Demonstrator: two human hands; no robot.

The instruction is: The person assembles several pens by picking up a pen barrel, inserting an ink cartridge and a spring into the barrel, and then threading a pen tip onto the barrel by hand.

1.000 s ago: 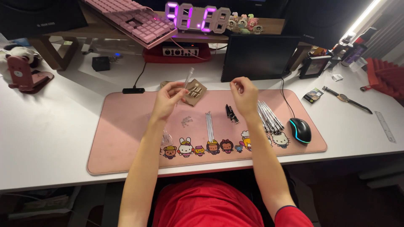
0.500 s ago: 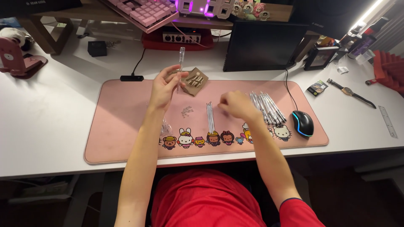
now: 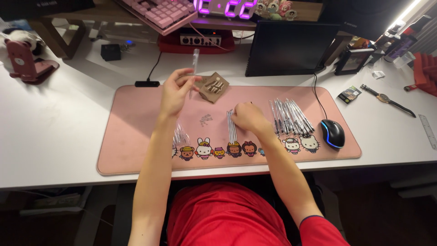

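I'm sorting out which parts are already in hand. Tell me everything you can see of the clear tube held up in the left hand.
The clear tube is a slim, see-through barrel, plastic by the look of it, like a pen casing. It stands nearly upright above the pink desk mat, tilted slightly. The left hand pinches its lower end between fingertips; the top is free. Nothing else touches it. Whether it holds anything inside is too small to tell.

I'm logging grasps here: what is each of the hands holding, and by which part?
The left hand pinches a clear plastic pen tube near its lower end. The right hand rests on a bundle of thin silvery refills; any grip is hidden.
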